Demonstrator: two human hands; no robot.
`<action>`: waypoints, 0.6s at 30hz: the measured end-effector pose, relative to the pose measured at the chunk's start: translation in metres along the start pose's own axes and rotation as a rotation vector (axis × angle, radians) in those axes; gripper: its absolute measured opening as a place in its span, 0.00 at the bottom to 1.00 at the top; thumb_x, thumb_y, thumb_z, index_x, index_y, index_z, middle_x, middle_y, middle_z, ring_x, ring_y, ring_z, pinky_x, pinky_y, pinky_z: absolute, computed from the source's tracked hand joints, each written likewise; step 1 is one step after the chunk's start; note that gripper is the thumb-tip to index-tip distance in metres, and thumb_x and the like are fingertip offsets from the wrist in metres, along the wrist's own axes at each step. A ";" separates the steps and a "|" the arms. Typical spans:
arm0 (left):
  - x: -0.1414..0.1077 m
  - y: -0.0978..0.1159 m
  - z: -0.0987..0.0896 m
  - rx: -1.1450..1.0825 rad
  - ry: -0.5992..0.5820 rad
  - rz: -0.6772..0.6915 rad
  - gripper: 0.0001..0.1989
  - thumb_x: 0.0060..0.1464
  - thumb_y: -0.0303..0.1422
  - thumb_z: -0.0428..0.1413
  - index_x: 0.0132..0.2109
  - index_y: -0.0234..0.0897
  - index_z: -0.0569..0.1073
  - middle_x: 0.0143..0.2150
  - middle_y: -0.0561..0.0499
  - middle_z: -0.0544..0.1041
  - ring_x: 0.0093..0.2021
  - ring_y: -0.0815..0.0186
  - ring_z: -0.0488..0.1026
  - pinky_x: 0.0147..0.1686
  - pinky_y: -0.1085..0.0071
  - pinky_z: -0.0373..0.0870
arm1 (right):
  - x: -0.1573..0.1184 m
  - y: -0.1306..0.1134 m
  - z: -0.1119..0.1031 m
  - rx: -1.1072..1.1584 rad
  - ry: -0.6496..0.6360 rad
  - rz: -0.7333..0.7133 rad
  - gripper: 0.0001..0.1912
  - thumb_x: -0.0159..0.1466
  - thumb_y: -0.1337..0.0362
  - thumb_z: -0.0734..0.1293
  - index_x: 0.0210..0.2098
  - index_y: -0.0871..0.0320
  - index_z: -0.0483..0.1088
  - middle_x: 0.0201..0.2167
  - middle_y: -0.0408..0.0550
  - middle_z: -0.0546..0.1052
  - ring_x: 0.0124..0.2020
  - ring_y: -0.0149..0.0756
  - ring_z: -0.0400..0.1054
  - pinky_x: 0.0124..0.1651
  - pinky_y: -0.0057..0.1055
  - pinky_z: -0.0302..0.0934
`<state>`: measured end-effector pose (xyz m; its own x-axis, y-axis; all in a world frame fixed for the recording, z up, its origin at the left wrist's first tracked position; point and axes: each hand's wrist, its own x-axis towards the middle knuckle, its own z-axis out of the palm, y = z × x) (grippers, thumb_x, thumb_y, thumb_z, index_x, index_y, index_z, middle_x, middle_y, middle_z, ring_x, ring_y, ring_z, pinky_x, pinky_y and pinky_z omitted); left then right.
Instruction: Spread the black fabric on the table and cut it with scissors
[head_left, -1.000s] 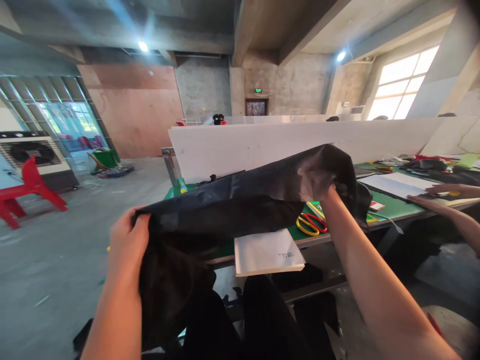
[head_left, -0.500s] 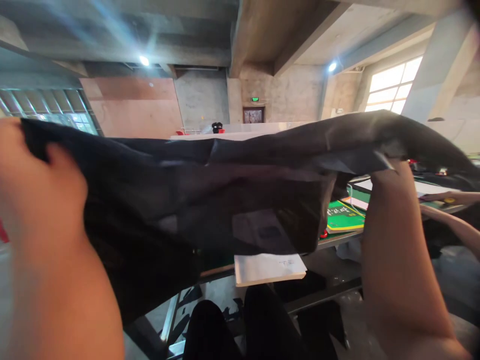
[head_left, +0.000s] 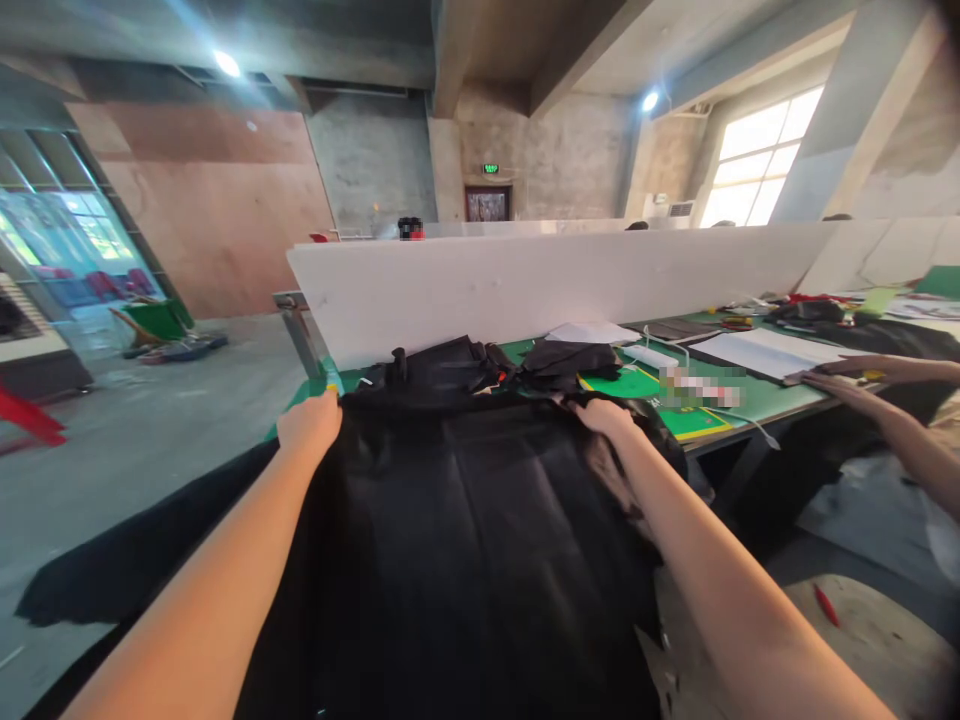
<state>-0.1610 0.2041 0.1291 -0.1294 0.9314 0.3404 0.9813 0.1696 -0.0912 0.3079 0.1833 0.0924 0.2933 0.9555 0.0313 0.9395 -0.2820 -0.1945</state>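
Note:
A large black sheet of material (head_left: 465,540) hangs from the near edge of the table toward the bottom of the view, with a flap spreading out to the left. My left hand (head_left: 311,425) grips its upper left part, fingers closed. At the upper right part, my right hand (head_left: 604,415) is closed on the same sheet. Just beyond both hands, crumpled black pieces (head_left: 442,365) lie on the green table top. The white pad seen earlier is hidden.
A white partition (head_left: 487,290) runs behind the table. Right of my right hand lie a green and yellow booklet (head_left: 697,423) and white paper (head_left: 772,352). Another person's hands (head_left: 847,380) rest near that paper. A red object (head_left: 30,415) stands at far left.
Both hands have moved forward and inward with the black sheet, from raised and wide apart to the table's edge. The sheet has come down, uncovering the partition and table top.

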 end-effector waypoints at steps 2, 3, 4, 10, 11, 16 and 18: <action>-0.004 -0.003 0.028 0.003 -0.031 0.003 0.18 0.56 0.38 0.43 0.46 0.32 0.69 0.35 0.39 0.75 0.36 0.51 0.73 0.32 0.60 0.67 | 0.001 0.002 0.018 -0.013 0.027 0.025 0.35 0.63 0.45 0.48 0.45 0.69 0.70 0.46 0.69 0.70 0.50 0.56 0.63 0.50 0.56 0.51; -0.006 -0.005 0.038 0.003 -0.036 0.008 0.18 0.56 0.39 0.43 0.46 0.32 0.69 0.34 0.39 0.75 0.35 0.51 0.73 0.32 0.61 0.67 | 0.001 0.002 0.023 -0.017 0.054 0.023 0.35 0.63 0.46 0.48 0.44 0.71 0.70 0.45 0.71 0.69 0.50 0.58 0.62 0.49 0.56 0.51; -0.008 -0.008 0.046 0.005 -0.037 0.017 0.18 0.56 0.39 0.42 0.45 0.33 0.69 0.34 0.39 0.75 0.35 0.51 0.73 0.32 0.61 0.66 | 0.000 0.000 0.025 -0.021 0.085 0.002 0.34 0.64 0.47 0.48 0.44 0.72 0.70 0.45 0.72 0.68 0.50 0.59 0.61 0.49 0.56 0.52; -0.011 -0.013 0.065 0.021 0.060 0.072 0.17 0.56 0.37 0.43 0.40 0.34 0.74 0.45 0.37 0.71 0.51 0.48 0.65 0.46 0.57 0.60 | -0.018 -0.046 0.024 0.026 0.156 -0.521 0.24 0.62 0.48 0.54 0.51 0.54 0.65 0.54 0.50 0.65 0.56 0.37 0.56 0.58 0.33 0.49; -0.010 -0.012 0.066 0.014 0.069 0.057 0.17 0.56 0.36 0.43 0.41 0.35 0.74 0.45 0.37 0.71 0.50 0.49 0.65 0.46 0.56 0.60 | -0.023 -0.055 0.027 0.032 0.139 -0.628 0.25 0.61 0.46 0.56 0.53 0.49 0.62 0.56 0.44 0.63 0.58 0.34 0.54 0.59 0.31 0.46; 0.002 -0.015 0.069 -0.053 0.048 -0.077 0.19 0.55 0.39 0.44 0.48 0.37 0.71 0.37 0.39 0.75 0.37 0.51 0.73 0.33 0.61 0.66 | -0.042 -0.085 0.068 0.010 -0.054 -0.898 0.38 0.58 0.38 0.50 0.62 0.49 0.48 0.64 0.47 0.49 0.64 0.43 0.40 0.63 0.44 0.35; 0.008 -0.019 0.069 -0.080 0.053 -0.088 0.19 0.55 0.38 0.45 0.50 0.36 0.70 0.40 0.39 0.76 0.40 0.51 0.72 0.35 0.61 0.67 | -0.048 -0.089 0.084 -0.004 -0.097 -0.825 0.40 0.58 0.36 0.45 0.63 0.51 0.46 0.65 0.50 0.46 0.65 0.47 0.36 0.62 0.48 0.33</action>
<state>-0.1900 0.2301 0.0691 -0.2099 0.8954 0.3927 0.9749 0.2220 0.0151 0.1951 0.1699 0.0259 -0.5068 0.8586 0.0776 0.8466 0.5126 -0.1431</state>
